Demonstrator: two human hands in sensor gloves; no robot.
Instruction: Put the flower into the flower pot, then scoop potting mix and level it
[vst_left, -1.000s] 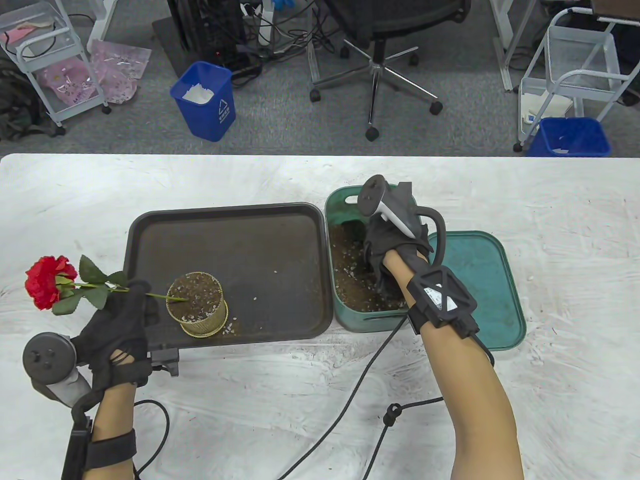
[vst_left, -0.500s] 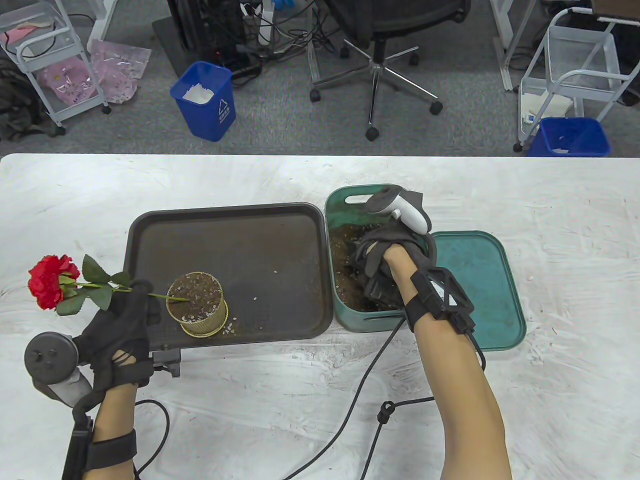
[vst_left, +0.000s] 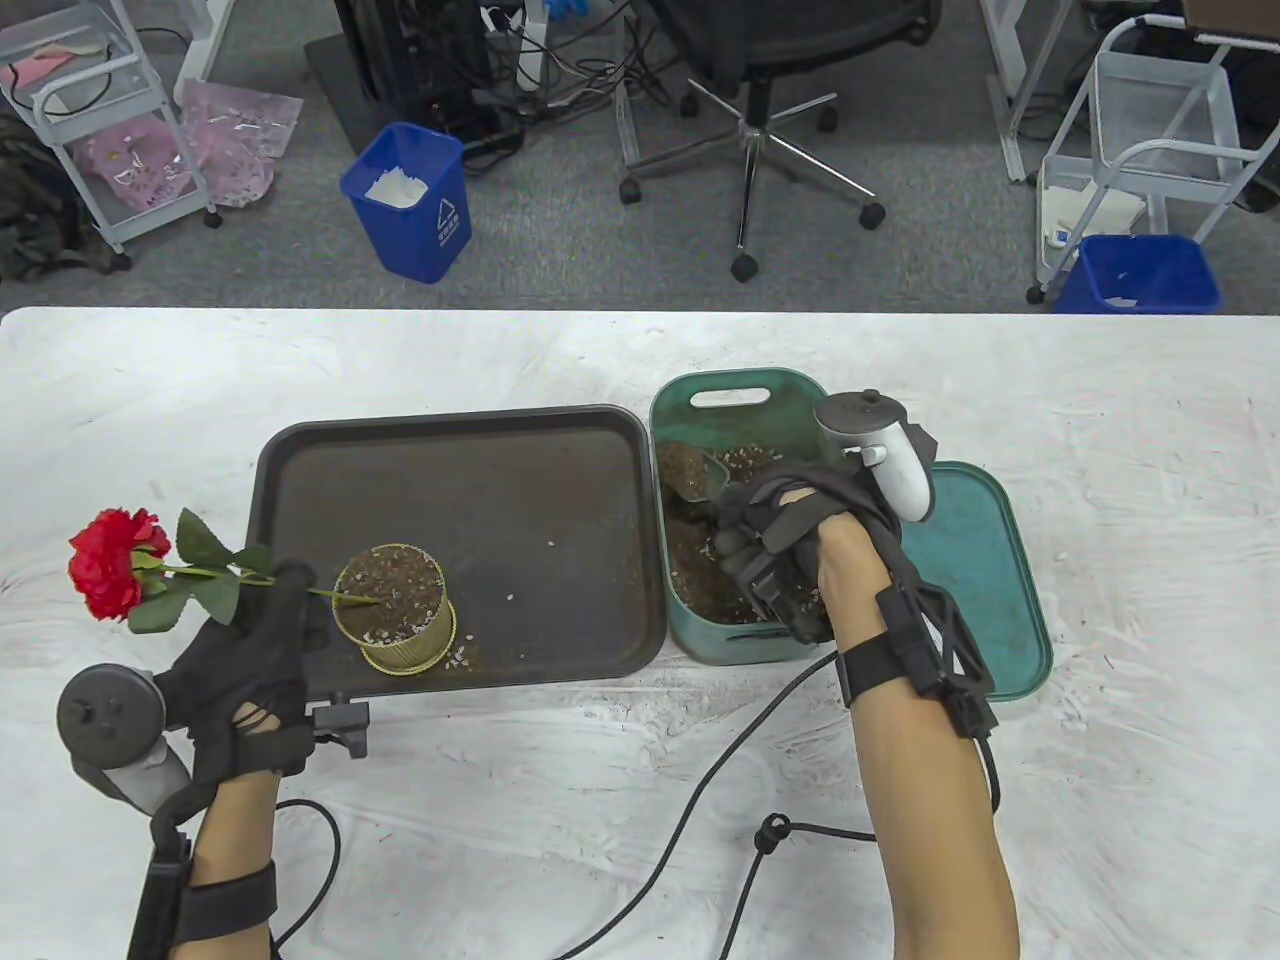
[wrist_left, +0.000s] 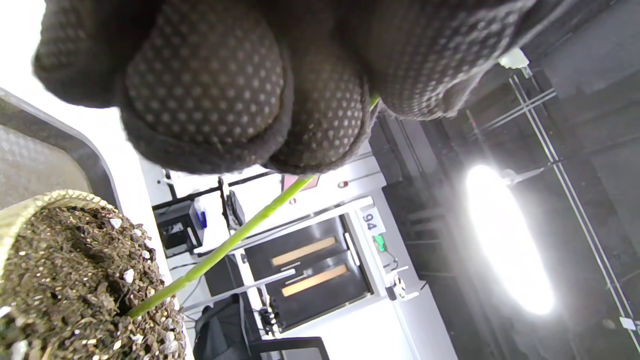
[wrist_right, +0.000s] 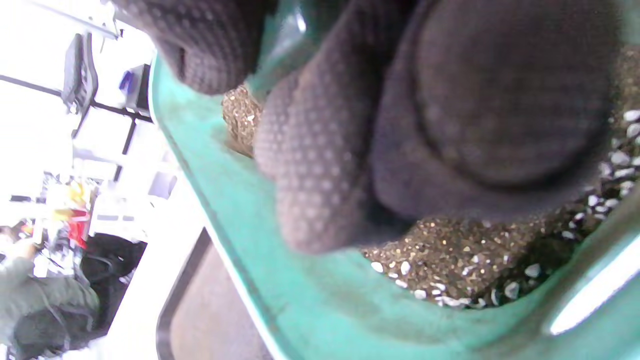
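Observation:
A red flower (vst_left: 112, 562) leans far to the left, its green stem (wrist_left: 225, 245) running down into the soil of the gold flower pot (vst_left: 397, 612). My left hand (vst_left: 285, 600) pinches the stem just left of the pot; in the left wrist view its fingers (wrist_left: 210, 85) curl over the stem. My right hand (vst_left: 765, 530) grips the handle of a green scoop (vst_left: 688, 472), which carries potting mix above the green bin (vst_left: 735, 640). The right wrist view shows those fingers (wrist_right: 320, 165) wrapped round the handle, with loose potting mix (wrist_right: 450, 260) below.
The pot stands at the front left of a dark tray (vst_left: 520, 500), with spilled mix beside it. The bin's green lid (vst_left: 965, 580) lies flat to the right of the bin. Glove cables (vst_left: 700, 800) trail across the white table (vst_left: 1130, 450).
My right hand turned and rose out of the mix, bringing up a loaded scoop at the bin's left side. My left hand and the flower drifted slightly right.

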